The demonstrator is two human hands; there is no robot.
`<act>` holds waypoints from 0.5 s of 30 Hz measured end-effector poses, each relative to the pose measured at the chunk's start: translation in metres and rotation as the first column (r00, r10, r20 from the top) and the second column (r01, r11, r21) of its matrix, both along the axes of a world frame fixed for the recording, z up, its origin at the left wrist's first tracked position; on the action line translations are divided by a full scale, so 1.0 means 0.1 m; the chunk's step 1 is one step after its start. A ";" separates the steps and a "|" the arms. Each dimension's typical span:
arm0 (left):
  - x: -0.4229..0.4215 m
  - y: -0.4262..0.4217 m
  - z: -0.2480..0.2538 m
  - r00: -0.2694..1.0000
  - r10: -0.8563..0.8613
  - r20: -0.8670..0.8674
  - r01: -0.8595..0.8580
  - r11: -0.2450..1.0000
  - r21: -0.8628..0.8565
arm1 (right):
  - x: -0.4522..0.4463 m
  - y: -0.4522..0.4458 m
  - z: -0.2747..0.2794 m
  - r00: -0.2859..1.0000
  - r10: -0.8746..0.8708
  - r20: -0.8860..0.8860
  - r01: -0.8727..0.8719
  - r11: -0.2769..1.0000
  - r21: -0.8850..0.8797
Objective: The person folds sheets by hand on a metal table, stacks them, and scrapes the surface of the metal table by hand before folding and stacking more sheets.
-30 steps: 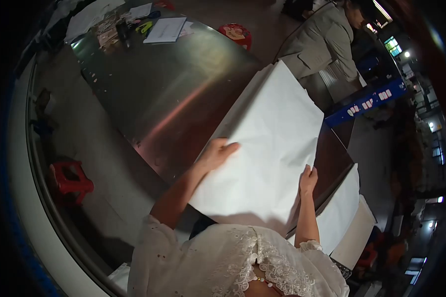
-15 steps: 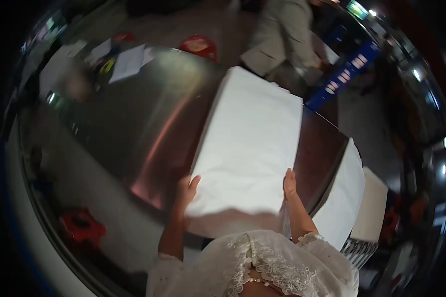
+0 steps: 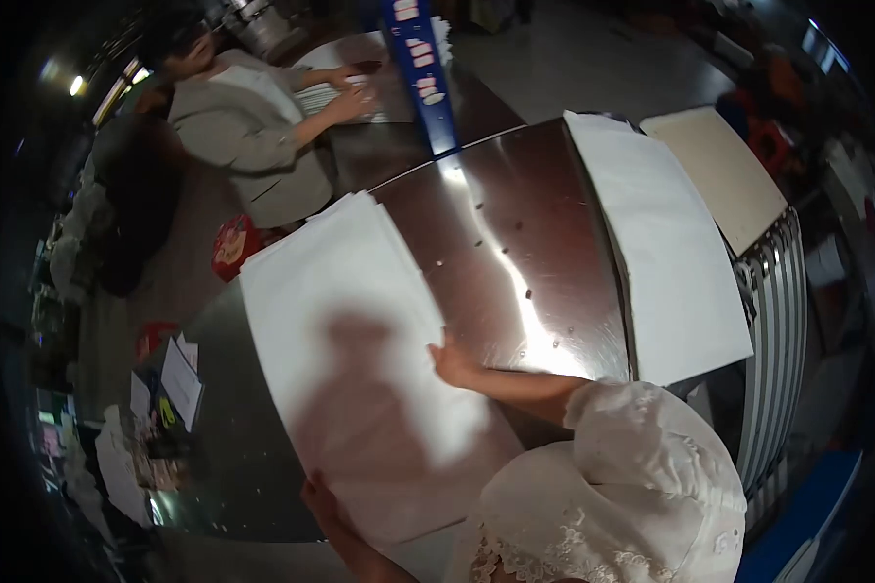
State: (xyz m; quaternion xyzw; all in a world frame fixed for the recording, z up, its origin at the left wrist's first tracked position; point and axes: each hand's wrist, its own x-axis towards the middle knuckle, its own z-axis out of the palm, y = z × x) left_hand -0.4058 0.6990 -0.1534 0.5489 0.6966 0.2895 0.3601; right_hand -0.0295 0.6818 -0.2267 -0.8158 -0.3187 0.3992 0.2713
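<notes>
A thick stack of large white paper sheets (image 3: 301,282) lies slanted on the metal table, with my shadow across it. My left hand (image 3: 318,494) grips the stack's left edge near its lower end; its fingers are partly hidden below the edge. On the opposite long side, my right hand (image 3: 450,361) holds the right edge about halfway up, its thumb side against the sheets. The far corner of the stack shows slightly uneven sheet edges.
The shiny metal table (image 3: 544,223) bears dark specks. At right are another white sheet stack (image 3: 666,253), a beige board (image 3: 719,175) and a metal rack (image 3: 776,330). A blue post (image 3: 423,78) rises at the far edge. A co-worker (image 3: 253,136) handles papers beyond; a red stool (image 3: 233,246) stands nearby.
My view has swung to the right, so the stack appears further left and tilted. My hands stay at its two sides. The co-worker and the right-hand stack are now more fully in view.
</notes>
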 end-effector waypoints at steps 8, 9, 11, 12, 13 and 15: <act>0.91 -0.33 -0.07 0.732 0.096 -0.675 0.441 0.688 0.576 | 0.23 -0.14 0.13 0.822 0.531 0.206 -0.569 0.788 0.236; 1.33 -0.60 -0.12 0.751 -0.009 -0.660 0.504 0.654 0.564 | 0.39 -0.32 0.18 0.871 0.443 0.212 -0.490 0.814 0.313; 2.30 -1.26 -0.02 0.739 -0.307 -0.600 0.646 0.576 0.501 | 0.85 -0.81 0.09 0.817 0.094 0.569 -0.453 0.716 0.532; 2.64 -1.53 -0.23 0.759 -0.400 -0.514 0.636 0.622 0.456 | 1.20 -1.08 0.06 0.752 -0.073 0.655 -0.451 0.668 0.592; 3.02 -1.82 -0.18 0.754 -0.521 -0.401 0.657 0.625 0.422 | 1.66 -1.41 0.23 0.804 -0.054 0.593 -0.361 0.748 0.557; 3.73 -2.31 -0.12 0.738 -0.662 -0.131 0.666 0.684 0.297 | 2.55 -2.14 0.18 0.696 -0.323 0.641 -0.199 0.771 0.604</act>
